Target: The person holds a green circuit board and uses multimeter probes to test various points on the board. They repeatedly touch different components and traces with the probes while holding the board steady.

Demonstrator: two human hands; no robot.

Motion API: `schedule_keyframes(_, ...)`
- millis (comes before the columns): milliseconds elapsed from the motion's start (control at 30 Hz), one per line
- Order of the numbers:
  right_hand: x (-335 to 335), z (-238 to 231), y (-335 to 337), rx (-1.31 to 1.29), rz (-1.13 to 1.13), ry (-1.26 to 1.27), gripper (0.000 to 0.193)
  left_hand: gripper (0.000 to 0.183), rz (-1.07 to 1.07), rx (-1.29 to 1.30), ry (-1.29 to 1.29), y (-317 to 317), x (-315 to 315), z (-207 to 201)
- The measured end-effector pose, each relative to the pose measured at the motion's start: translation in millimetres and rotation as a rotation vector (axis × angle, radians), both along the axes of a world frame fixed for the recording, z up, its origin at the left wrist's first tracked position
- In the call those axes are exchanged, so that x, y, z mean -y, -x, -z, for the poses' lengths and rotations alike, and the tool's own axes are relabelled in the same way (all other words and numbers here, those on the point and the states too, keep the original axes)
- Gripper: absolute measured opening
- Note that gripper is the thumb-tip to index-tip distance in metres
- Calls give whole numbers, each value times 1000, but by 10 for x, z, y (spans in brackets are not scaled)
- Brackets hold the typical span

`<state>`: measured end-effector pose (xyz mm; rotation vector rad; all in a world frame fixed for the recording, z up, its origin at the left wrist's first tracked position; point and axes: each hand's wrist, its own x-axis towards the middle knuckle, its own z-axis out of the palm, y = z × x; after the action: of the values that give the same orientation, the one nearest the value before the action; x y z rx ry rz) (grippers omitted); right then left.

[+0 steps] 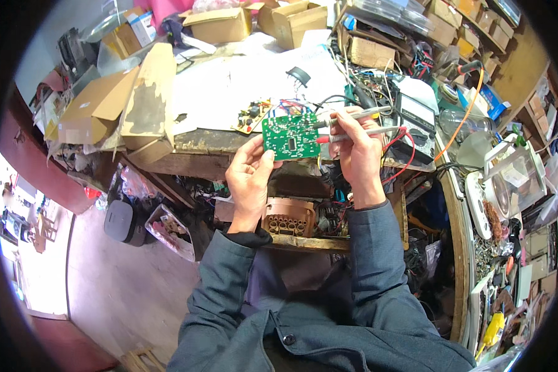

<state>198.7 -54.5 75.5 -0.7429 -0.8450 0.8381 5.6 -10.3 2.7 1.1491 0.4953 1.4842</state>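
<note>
My left hand is closed on the lower left edge of a green circuit board, its thumb on the face. The board is tilted toward me, just in front of the bench edge. Two multimeter probes, one with a red tip and one with a dark tip, are gripped together in my right hand. Both tips reach the board's right side; whether they touch it I cannot tell. Red leads run to a multimeter on the right. Behind the board lies a smaller board with yellow parts, with coloured wires nearby.
A small black part lies on the white bench covering. Cardboard boxes crowd the back and left. Below the bench edge is an open drawer with a brown tool holder. Cluttered shelves and an orange cable are at right.
</note>
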Motion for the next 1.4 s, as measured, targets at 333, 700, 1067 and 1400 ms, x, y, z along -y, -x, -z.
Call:
schedule_keyframes(333, -78, 150, 66, 97, 25, 109, 14, 45, 35, -73, -35, 25, 85, -24)
schedule_keyframes(700, -98, 122, 96, 74, -34, 95, 13, 50, 6, -164, -74, 55, 34, 8)
schedule_keyframes(1067, -100, 167, 191, -10, 20, 67, 19, 53, -39, -130, -82, 14, 59, 37)
schedule_keyframes(1400, -78, 151, 136, 51, -13, 70, 14, 52, -42, -195, -102, 38, 67, 16)
